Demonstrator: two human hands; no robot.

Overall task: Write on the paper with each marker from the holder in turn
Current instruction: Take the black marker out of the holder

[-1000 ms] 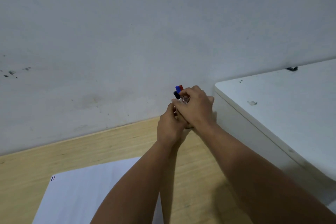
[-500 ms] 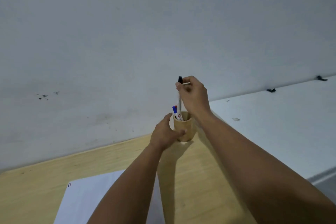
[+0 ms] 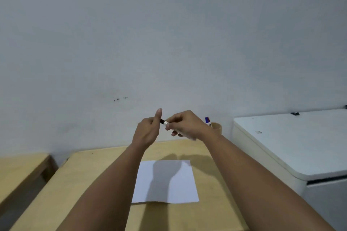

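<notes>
**Black marker out of the holder and up for uncapping**

Bare grey wall fills most of what I can see, with the pale wooden desk (image 3: 90,184) low in front of it and a white cabinet (image 3: 293,142) off to the right. Half a second back the right hand was drawing a black-capped marker up out of the holder while the left steadied the cup. Now both hands are raised together above the desk, well clear of the holder (image 3: 216,127), which stands at the back by the wall with a blue-capped marker (image 3: 207,120) left in it.

The right hand (image 3: 185,124) has its fingers curled around the white barrel of the black marker (image 3: 163,122). The left hand (image 3: 148,130) pinches the black cap end, thumb standing up. To my eye the cap is about to come off.

The paper (image 3: 165,182) lies flat on the desk below the hands, and I see no marks on it from here, so the writing looks not yet begun.
</notes>
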